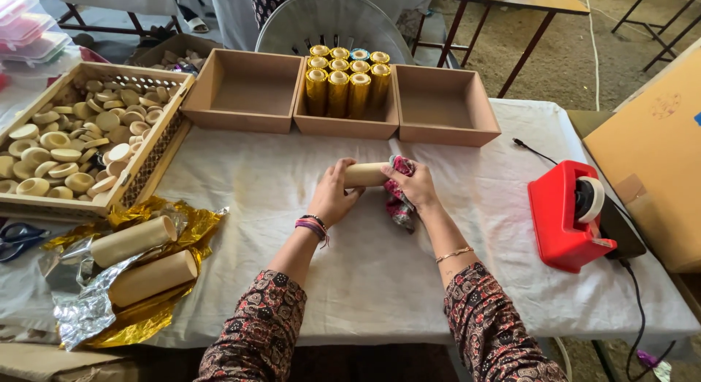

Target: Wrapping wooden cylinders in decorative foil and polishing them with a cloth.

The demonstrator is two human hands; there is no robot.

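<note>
This looks like a small craft workshop set up in a makeshift space. A table (453,236) draped in white cloth carries three open cardboard boxes (244,90), one packed with gold-wrapped tubes (343,79). A wooden crate (157,144) holds many round wooden caps, and crumpled gold foil (146,316) lies beside a red tape dispenser (562,214). Behind are bare dirt ground and folding table legs.

At nine o'clock the scissors (18,237) run off the picture's edge, the stacked plastic boxes (28,28) at ten o'clock are cropped, and the left hand (334,195) hides part of the cardboard tube (365,174).
</note>
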